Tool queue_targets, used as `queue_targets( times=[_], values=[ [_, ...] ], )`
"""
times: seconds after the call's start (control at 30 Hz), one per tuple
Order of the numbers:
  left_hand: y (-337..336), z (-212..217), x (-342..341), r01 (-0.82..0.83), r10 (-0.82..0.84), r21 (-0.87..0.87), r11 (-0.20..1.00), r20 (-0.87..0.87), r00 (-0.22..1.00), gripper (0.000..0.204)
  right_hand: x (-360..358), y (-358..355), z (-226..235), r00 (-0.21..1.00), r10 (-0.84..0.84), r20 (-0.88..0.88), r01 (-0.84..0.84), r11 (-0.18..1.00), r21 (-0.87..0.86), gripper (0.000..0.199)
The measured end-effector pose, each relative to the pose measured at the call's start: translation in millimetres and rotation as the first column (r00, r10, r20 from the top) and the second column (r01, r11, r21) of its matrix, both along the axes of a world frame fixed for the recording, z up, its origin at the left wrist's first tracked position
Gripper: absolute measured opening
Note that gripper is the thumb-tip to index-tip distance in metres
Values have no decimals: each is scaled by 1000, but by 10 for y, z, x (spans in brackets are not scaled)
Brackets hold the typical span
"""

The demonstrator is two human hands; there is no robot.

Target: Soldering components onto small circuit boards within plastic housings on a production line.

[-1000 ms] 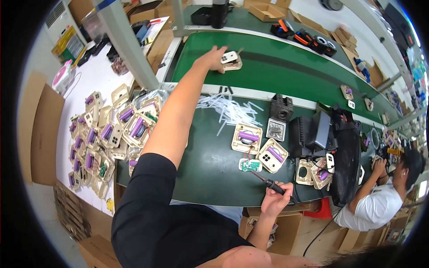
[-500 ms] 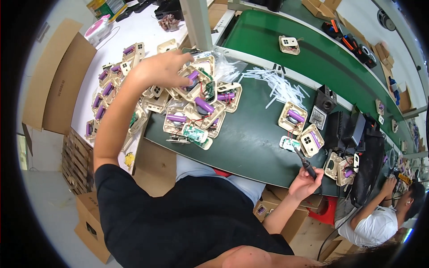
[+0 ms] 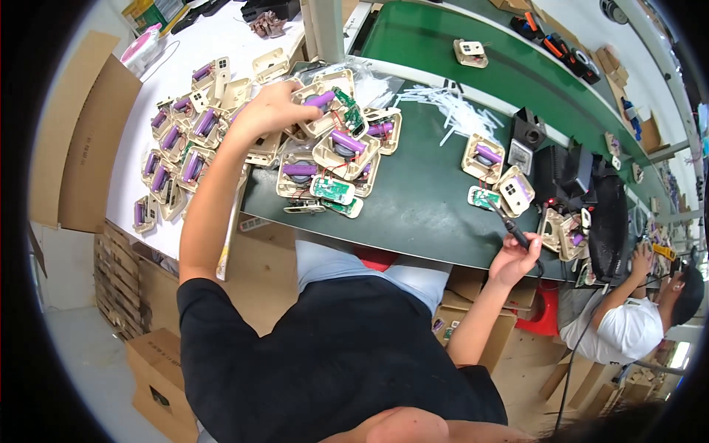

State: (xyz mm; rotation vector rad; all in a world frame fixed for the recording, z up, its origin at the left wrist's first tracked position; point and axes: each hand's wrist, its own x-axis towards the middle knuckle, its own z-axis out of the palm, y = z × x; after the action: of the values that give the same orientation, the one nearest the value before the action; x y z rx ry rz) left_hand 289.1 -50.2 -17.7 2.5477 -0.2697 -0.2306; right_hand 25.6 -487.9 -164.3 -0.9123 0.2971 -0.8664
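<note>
My left hand (image 3: 275, 112) reaches into a heap of beige plastic housings. Its thumb and fingers close around the edge of one upper housing (image 3: 341, 124), which holds a purple battery (image 3: 320, 100) and a green circuit board (image 3: 348, 109); some fingertips are hidden. Pinched in my right hand (image 3: 515, 260) is a soldering iron (image 3: 515, 231), its tip pointing up and left toward a small circuit board (image 3: 484, 198). Wires run near that board to an open housing (image 3: 483, 158) with a purple battery. Beside it, another beige housing piece (image 3: 515, 190) lies tilted.
White plastic strips (image 3: 452, 107) are strewn at the back of the dark green table (image 3: 413, 221). Black boxy equipment (image 3: 565, 173) stands right, near more housings (image 3: 565, 232). Several housings cover the white table (image 3: 127, 184) at left. Beyond runs a green conveyor (image 3: 413, 37). A co-worker (image 3: 628, 325) sits far right.
The view has shifted a little. My left hand has settled on the upper housing with its fingers drawn in. The right hand keeps the soldering iron near the small board.
</note>
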Motion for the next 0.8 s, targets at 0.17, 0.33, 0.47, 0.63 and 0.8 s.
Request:
queue_targets(
  times=[0.17,0.33,0.47,0.63,0.8],
  values=[
    [115,47,91,-138,101,-196,971,-190,977,69,2,-5,94,997,76,24,-75,997,-31,26],
    [245,-156,189,-234,239,-267,935,-13,971,82,-6,-9,78,992,121,33,-121,993,7,25],
    [179,-17,36,-117,159,-217,969,185,970,80,-54,-33,47,982,176,66,-178,984,18,25],
    [56,81,-178,-51,157,-588,807,131,979,73,-44,-33,48,985,161,64,-165,985,52,24],
    [-371,94,-512,45,30,-789,613,80,996,73,-141,-81,59,982,169,82,-172,985,28,25]
  ],
)
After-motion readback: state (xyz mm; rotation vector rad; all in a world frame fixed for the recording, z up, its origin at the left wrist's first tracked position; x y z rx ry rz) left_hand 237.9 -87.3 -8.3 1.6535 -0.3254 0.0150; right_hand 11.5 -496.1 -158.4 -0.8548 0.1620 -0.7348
